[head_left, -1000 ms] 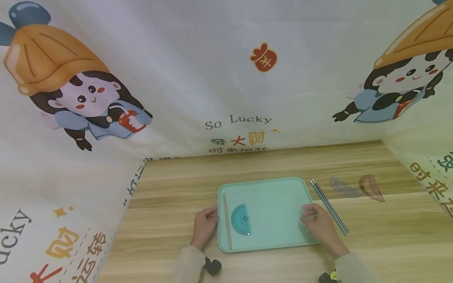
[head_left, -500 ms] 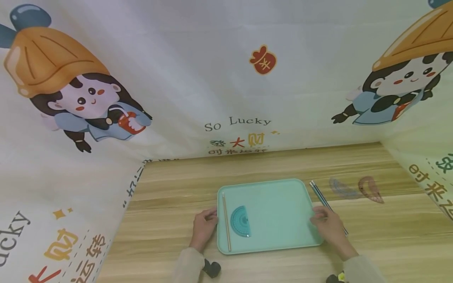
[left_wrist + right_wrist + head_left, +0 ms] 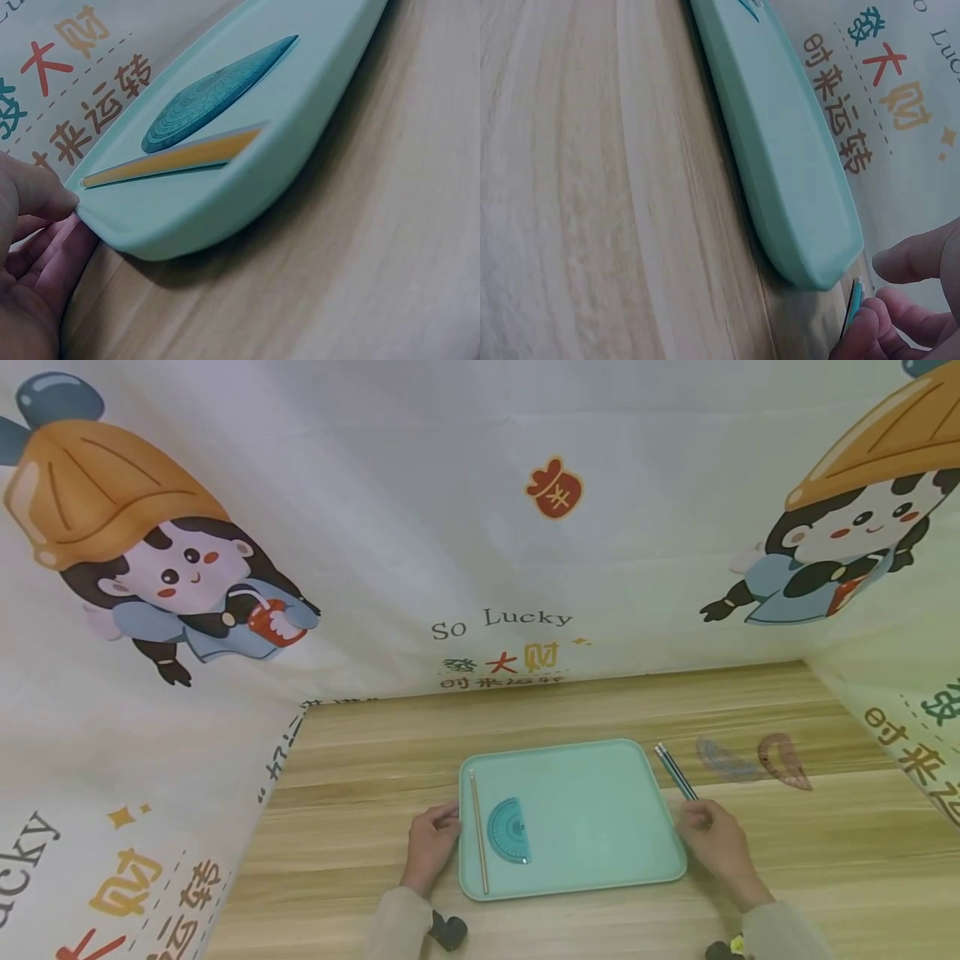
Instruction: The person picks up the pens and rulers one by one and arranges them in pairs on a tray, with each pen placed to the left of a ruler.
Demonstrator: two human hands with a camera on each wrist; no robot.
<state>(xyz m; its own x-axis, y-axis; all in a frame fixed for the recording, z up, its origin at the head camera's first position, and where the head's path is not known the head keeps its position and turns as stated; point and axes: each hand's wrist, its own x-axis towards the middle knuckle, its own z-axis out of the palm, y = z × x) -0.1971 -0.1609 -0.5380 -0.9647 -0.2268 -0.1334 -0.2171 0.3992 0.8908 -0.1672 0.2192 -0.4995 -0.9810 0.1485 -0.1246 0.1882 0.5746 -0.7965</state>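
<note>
My left hand (image 3: 432, 845) pinches the left rim of a mint-green tray (image 3: 585, 818), thumb on top and fingers along its outer side in the left wrist view. On the tray lie a yellow pencil (image 3: 480, 835) and a teal half-round protractor (image 3: 509, 832). Just beyond the tray's right edge, my right hand (image 3: 716, 847) is over the lower part of some dark pencils (image 3: 676, 772) and hides it. The right wrist view shows its thumb held apart from its bent fingers, which are at a teal pencil (image 3: 855, 300).
A clear bluish protractor (image 3: 726, 760) and a pinkish protractor (image 3: 783, 762) lie right of the dark pencils on the wooden table (image 3: 375, 752). Printed cloth walls (image 3: 420, 527) enclose the table at the back and both sides.
My right hand has moved right, from over the tray's right side to the dark pencils. The left hand stays at the tray's left rim. Tray contents look unchanged.
</note>
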